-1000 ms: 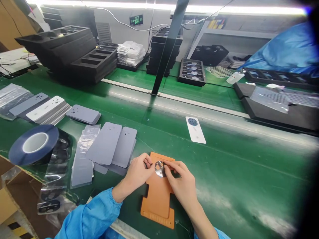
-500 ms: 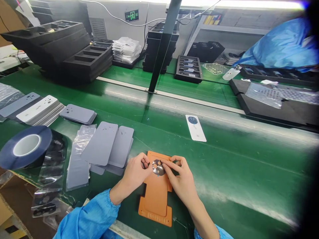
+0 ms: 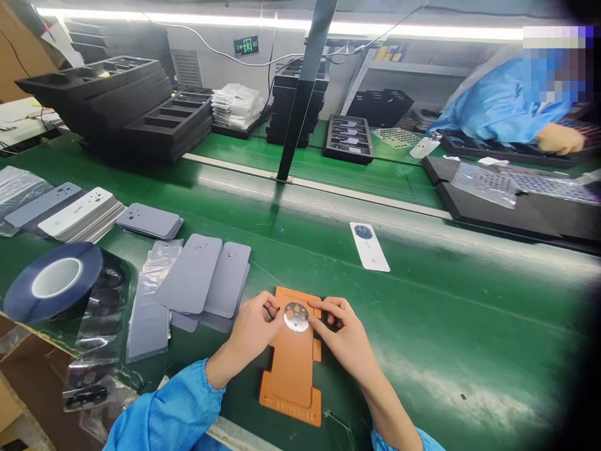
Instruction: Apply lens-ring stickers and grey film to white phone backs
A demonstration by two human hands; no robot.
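Note:
A round, shiny camera-lens film [image 3: 296, 323] with several holes lies at the upper end of the orange jig [image 3: 292, 369]. My left hand [image 3: 253, 329] is closed beside its left edge, fingers curled, with a small dark bit showing at the fingertips that I cannot make out. On the other side, my right hand [image 3: 345, 332] has its thumb at the film's right edge. Its index finger is stretched over the jig's right rim, apart from the thumb.
Grey phone-shaped sheets [image 3: 197, 275] lie left of the jig, near a roll of blue film [image 3: 23, 291]. A white phone-shaped panel [image 3: 370, 250] lies beyond. Black foam trays [image 3: 136, 119] are stacked at back left. A co-worker's hand [image 3: 561, 138] is at far right.
My right index finger has lifted off the film onto the jig's rim, showing more of the film. My left hand has barely moved. The co-worker's hand has come into view.

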